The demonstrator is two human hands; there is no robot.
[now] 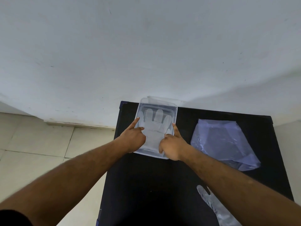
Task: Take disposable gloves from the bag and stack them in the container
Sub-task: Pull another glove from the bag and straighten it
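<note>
A clear plastic container (pixel 175 111) stands at the far left part of the black table (pixel 146 185). A transparent disposable glove (pixel 156 128) lies flat inside it, fingers pointing away from me. My left hand (pixel 132 139) rests at the container's near left side, index finger stretched along the rim and thumb on the glove. At the near right side my right hand (pixel 172 145) does the same, index finger along the right rim. Neither hand visibly pinches anything. The bluish plastic bag (pixel 224 144) lies flat to the right. Another glove (pixel 211 207) lies near my right forearm.
A second clear plastic piece (pixel 162 99), maybe a lid, sticks out behind the container. The table's far edge is against a pale wall (pixel 146 46). Tiled floor (pixel 40 144) shows to the left of the table.
</note>
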